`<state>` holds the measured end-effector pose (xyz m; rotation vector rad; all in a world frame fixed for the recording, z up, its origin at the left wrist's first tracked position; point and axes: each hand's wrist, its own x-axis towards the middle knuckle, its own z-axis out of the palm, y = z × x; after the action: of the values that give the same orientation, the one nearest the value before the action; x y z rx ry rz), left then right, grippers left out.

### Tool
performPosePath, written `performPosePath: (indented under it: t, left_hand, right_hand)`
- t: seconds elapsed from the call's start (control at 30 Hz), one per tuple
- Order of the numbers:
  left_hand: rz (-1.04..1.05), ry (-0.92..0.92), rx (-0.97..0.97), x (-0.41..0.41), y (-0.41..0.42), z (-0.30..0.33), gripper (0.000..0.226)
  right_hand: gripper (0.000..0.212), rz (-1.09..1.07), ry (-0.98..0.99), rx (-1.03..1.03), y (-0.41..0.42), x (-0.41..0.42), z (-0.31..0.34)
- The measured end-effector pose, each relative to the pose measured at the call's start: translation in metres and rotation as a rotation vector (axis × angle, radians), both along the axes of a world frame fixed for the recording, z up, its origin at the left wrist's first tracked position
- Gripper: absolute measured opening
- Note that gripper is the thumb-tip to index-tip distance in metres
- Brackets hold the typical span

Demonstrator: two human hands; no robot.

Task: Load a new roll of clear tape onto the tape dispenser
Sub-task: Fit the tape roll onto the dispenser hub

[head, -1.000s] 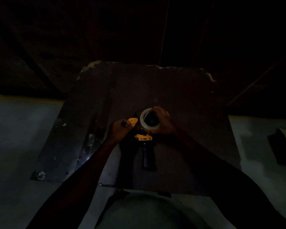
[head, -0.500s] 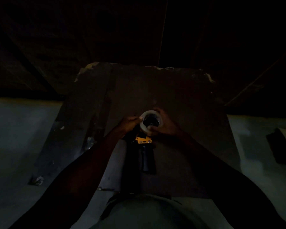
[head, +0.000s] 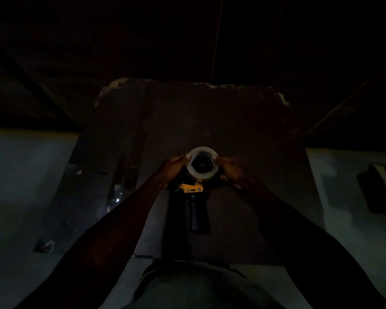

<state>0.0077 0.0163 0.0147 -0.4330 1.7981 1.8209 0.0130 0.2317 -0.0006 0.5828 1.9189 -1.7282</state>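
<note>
The scene is very dark. A roll of clear tape (head: pixel 201 176) sits on the dark hub of a tape dispenser (head: pixel 192 188), which lies flat on a dark board (head: pixel 243 130). The dispenser has an orange plate below the roll and a black handle (head: pixel 196 216) pointing towards me. My left hand (head: pixel 173 167) grips the roll's left side and my right hand (head: pixel 231 169) grips its right side, thumbs on the top rim. The dispenser's front part is hidden under my left hand.
The board rests on a pale floor (head: pixel 27 175). Shiny scraps (head: pixel 116 197) lie on the board's left part. A dark object with a pale sheet (head: pixel 381 188) sits on the floor at far right. My lap (head: pixel 198 288) fills the bottom middle.
My left hand left the dispenser's orange front part and moved right onto the roll. The roll now sits lower over the hub, held from both sides.
</note>
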Motion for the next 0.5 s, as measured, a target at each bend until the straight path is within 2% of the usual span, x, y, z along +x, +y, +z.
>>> performPosePath:
  t: [0.17, 0.27, 0.33, 0.43, 0.5]
  left_hand:
    - [0.049, 0.004, -0.056, -0.002, 0.002, -0.010, 0.048]
    - [0.054, 0.000, -0.104, -0.002, 0.004, -0.006, 0.044]
    - [0.072, 0.022, -0.133, -0.002, 0.007, -0.005, 0.038]
    - [0.071, 0.067, -0.172, -0.004, 0.007, -0.012, 0.055]
    - [0.066, 0.093, -0.190, -0.004, 0.005, -0.015, 0.057]
  right_hand:
    - [0.035, -0.054, -0.002, -0.052, -0.002, -0.005, -0.007]
    - [0.030, -0.069, -0.005, -0.072, -0.004, -0.007, -0.004]
    - [0.033, -0.061, -0.029, -0.037, -0.004, -0.010, -0.004]
    - [0.036, -0.060, -0.019, -0.017, -0.003, -0.012, -0.006]
    - [0.046, -0.065, 0.000, -0.023, -0.003, -0.011, -0.009]
